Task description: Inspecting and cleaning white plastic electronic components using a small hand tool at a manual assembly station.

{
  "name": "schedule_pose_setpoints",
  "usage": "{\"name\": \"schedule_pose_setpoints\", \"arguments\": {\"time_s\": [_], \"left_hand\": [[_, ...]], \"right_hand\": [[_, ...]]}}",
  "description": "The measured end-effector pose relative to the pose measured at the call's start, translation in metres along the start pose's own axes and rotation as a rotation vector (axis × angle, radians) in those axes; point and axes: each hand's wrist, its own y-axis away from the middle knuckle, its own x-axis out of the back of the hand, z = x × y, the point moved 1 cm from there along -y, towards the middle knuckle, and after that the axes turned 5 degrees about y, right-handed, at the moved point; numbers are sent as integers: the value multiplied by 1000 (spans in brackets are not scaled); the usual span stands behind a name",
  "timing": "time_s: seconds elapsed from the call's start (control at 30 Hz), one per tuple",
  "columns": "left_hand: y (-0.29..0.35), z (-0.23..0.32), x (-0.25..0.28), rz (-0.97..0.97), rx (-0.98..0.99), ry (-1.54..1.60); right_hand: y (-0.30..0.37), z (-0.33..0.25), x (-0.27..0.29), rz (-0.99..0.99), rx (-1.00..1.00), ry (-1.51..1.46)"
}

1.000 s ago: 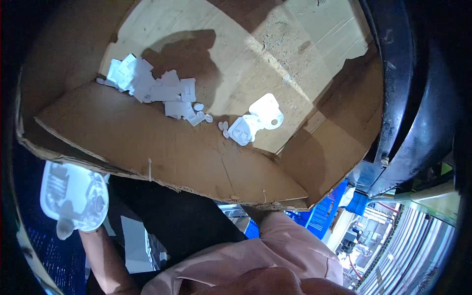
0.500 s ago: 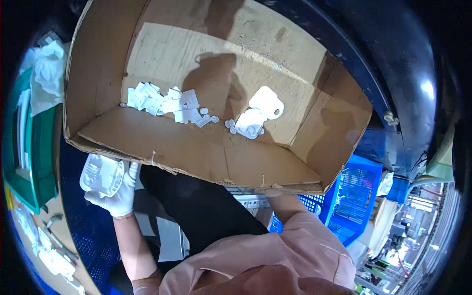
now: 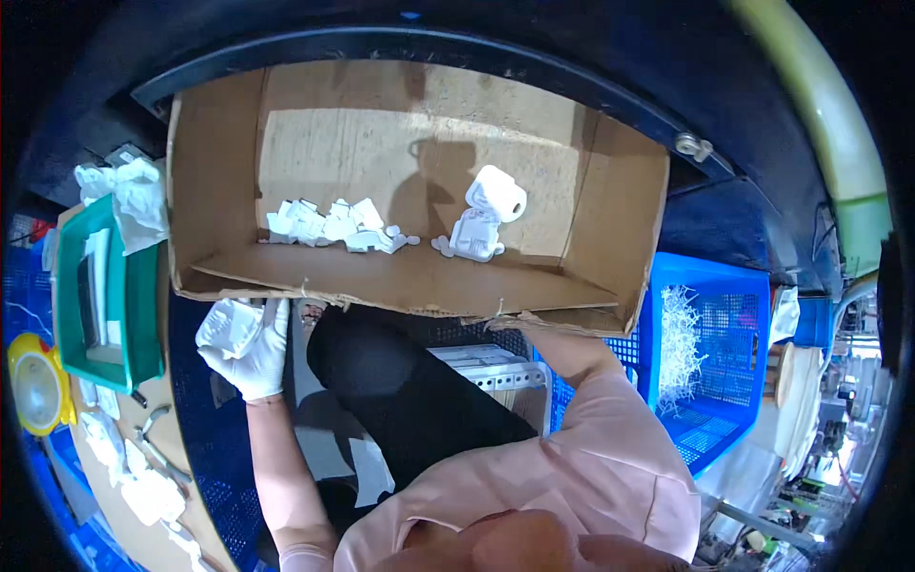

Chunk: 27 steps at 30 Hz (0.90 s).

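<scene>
My left hand [image 3: 259, 370], in a white glove, is closed round a white moulded plastic part [image 3: 229, 327], a shallow open shape with rounded corners. It is just below the near left corner of a cardboard box [image 3: 400, 282]. My right forearm [image 3: 572, 355] goes up under the box's near edge, which hides the right hand. Inside the box, a heap of small flat white plastic pieces [image 3: 334, 225] lies left of the middle. Two larger white moulded parts, one rounded with a hole [image 3: 498, 194] and one squarish [image 3: 474, 235], lie against each other to the right.
A green bin [image 3: 143, 305] with white pieces stands on the left bench, near metal tools [image 3: 157, 443] and a yellow-rimmed round object [image 3: 38, 386]. At right is a blue crate [image 3: 720, 381] with thin white scraps [image 3: 679, 348]. Dark machine edges border the box's far side.
The view has shifted and levelled, so the box sits straighter and more of the blue crate shows. The white part stays in my left hand, tilted differently. My right hand remains hidden.
</scene>
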Motion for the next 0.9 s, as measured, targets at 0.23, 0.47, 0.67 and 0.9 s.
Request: {"name": "schedule_pose_setpoints", "arguments": {"time_s": [0.23,0.47,0.67,0.9], "left_hand": [[61,11,-2,166,-64,-40],[133,25,-23,248,-106,-7],[200,69,-49,26,-236,-151],[229,118,-54,-139,-401,-124]], "right_hand": [[-11,-26,-32,-119,51,-60],[-34,-114,-146,-499,144,183],[82,-201,-218,-464,444,672],[190,-317,-312,-569,1346,651]]}}
